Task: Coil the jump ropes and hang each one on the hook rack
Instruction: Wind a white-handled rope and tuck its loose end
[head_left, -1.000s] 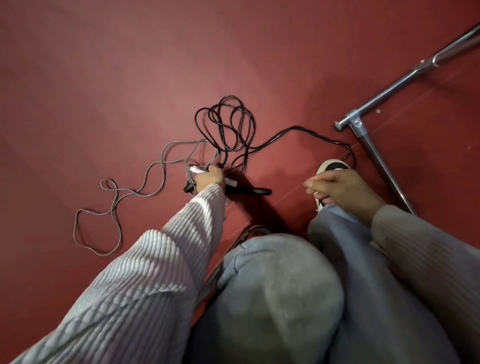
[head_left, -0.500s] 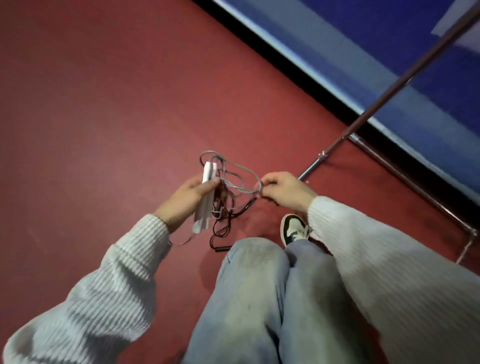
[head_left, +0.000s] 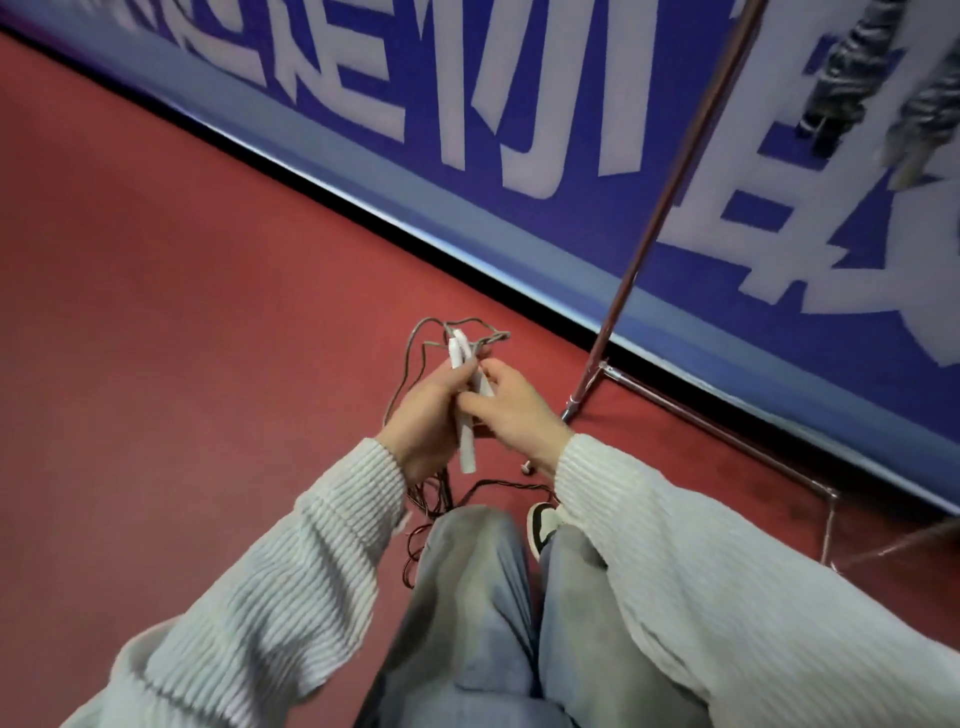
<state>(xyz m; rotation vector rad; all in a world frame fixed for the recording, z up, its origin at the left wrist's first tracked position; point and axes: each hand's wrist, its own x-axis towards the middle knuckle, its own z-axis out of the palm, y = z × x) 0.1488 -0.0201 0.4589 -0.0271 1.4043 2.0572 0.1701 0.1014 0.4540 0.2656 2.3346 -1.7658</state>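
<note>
Left hand (head_left: 423, 415): gripping the white handles (head_left: 464, 410) of the grey jump rope (head_left: 415, 345), fingers curled round them
Right hand (head_left: 511, 410): pinching the same handles from the other side, touching the left
Rope: loops rising above the handles, strands hanging below the left wrist toward the red floor (head_left: 182, 338)
Rack pole (head_left: 670, 192): standing well right of the hands, against the blue banner (head_left: 519, 223)
</note>
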